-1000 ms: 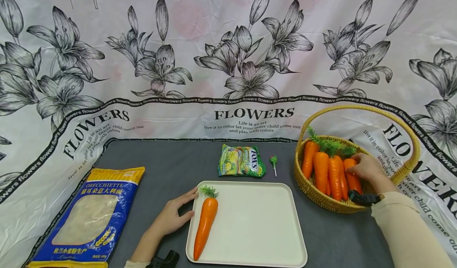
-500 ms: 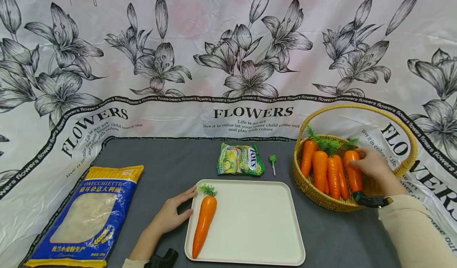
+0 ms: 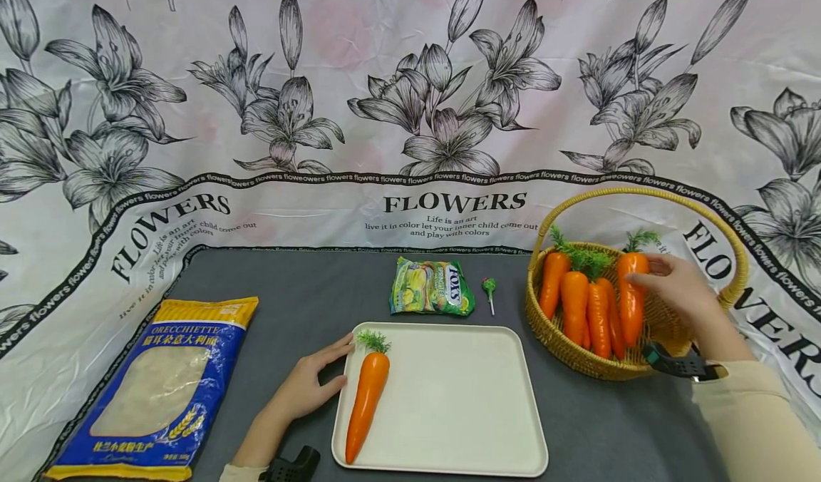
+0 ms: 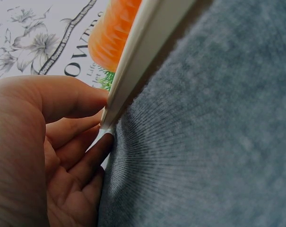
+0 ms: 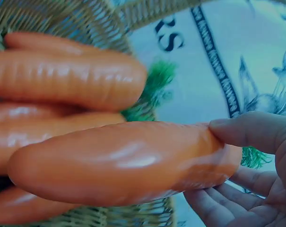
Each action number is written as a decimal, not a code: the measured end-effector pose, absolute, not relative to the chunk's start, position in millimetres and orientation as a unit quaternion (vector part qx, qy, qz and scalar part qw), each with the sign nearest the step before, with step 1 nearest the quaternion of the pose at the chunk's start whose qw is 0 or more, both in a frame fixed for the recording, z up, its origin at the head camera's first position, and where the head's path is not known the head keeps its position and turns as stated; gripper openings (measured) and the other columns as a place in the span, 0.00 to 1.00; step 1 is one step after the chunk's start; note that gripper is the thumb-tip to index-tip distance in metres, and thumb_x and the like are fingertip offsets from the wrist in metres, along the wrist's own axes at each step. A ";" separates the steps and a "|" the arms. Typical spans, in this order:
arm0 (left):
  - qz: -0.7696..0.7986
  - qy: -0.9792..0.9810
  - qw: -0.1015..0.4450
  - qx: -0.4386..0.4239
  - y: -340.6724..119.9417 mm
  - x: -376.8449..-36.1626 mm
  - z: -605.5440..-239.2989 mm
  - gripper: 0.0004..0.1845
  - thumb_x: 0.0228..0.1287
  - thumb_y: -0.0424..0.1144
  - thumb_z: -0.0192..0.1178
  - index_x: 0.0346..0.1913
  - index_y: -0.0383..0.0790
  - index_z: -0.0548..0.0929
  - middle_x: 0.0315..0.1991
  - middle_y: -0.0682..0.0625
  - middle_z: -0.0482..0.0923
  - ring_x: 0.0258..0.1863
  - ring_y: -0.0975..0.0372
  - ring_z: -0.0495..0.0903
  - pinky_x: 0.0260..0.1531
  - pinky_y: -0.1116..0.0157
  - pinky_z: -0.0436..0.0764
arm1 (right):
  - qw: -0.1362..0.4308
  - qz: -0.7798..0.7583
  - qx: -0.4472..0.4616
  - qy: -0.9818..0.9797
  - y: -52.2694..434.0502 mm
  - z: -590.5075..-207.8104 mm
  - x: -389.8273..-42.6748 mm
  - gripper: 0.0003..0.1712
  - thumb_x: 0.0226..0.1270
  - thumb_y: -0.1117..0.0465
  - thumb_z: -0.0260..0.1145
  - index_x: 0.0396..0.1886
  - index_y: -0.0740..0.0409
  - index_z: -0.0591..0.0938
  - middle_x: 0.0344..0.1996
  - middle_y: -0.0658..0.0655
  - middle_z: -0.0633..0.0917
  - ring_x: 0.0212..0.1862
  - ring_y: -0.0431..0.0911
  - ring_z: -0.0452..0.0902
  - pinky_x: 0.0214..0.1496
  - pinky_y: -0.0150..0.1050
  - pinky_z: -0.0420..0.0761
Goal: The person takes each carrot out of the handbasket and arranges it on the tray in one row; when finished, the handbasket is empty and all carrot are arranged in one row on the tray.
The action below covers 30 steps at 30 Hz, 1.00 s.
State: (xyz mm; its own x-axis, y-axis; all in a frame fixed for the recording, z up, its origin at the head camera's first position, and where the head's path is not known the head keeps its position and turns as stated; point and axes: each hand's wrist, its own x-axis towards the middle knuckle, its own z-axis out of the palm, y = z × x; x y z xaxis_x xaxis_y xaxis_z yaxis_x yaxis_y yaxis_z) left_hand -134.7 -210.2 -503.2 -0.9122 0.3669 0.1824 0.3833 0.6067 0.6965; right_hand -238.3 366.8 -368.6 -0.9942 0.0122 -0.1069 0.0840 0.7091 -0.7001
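My right hand [image 3: 680, 289] pinches an orange carrot [image 3: 631, 307] near its leafy top, thumb on one side and fingers on the other. This carrot hangs over the right part of a wicker basket [image 3: 586, 368], tip downward. Other carrots [image 3: 574, 304] lie to its left in the basket; the right wrist view shows the held carrot [image 5: 124, 163] in front of them. My left hand [image 3: 304, 393] rests at the left edge of a cream tray [image 3: 462, 403]. Its thumb [image 4: 81, 97] and fingertips touch the tray's rim. One carrot [image 3: 368, 403] lies on the tray, leaves at the far end.
A blue and yellow orecchiette bag [image 3: 154, 389] lies at the left. Behind the tray are a green Fox's candy bag [image 3: 432, 287] and a lollipop [image 3: 490, 289]. The basket's tall handle [image 3: 641, 191] arches above the carrots. A flowered cloth [image 3: 359, 111] hangs at the back.
My right hand has lifted its carrot up from among the others, and the leafy top has risen above the basket's rim. My left hand has stayed at the tray's edge.
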 end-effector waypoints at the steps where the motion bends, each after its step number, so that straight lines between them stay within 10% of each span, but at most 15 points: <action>1: -0.390 -0.897 0.010 -0.208 -210.2 -134.8 -503.4 0.25 0.58 0.45 0.58 0.60 0.49 0.72 0.65 0.58 0.61 0.63 0.62 0.63 0.57 0.51 0.67 | 0.045 -0.384 0.022 0.922 365.2 -366.0 -236.7 0.48 0.60 0.43 0.57 0.67 0.71 0.51 0.60 0.78 0.61 0.58 0.68 0.57 0.51 0.56 0.67; 11: -0.393 -0.895 0.013 -0.211 -209.7 -134.5 -503.2 0.25 0.58 0.46 0.57 0.60 0.49 0.71 0.65 0.58 0.61 0.62 0.61 0.64 0.57 0.50 0.67 | 0.018 -0.414 0.006 0.910 340.6 -343.3 -215.4 0.46 0.59 0.44 0.58 0.70 0.57 0.51 0.64 0.65 0.63 0.58 0.44 0.66 0.37 0.15 0.69; 18: -0.388 -0.898 0.016 -0.208 -210.2 -135.1 -503.4 0.25 0.58 0.46 0.57 0.60 0.50 0.71 0.65 0.59 0.61 0.63 0.62 0.63 0.57 0.50 0.67 | -0.037 -0.524 -0.054 0.849 307.9 -346.0 -192.9 0.37 0.59 0.59 0.62 0.67 0.61 0.59 0.46 0.35 0.73 0.44 0.21 0.70 0.40 0.18 0.74; 30: -0.384 -0.896 0.028 -0.221 -211.3 -135.6 -504.5 0.25 0.58 0.45 0.58 0.60 0.49 0.71 0.65 0.57 0.62 0.62 0.61 0.64 0.56 0.51 0.68 | -0.041 -0.702 -0.142 0.697 224.3 -372.2 -159.7 0.33 0.57 0.75 0.58 0.63 0.69 0.60 0.47 0.47 0.76 0.46 0.34 0.77 0.40 0.27 0.79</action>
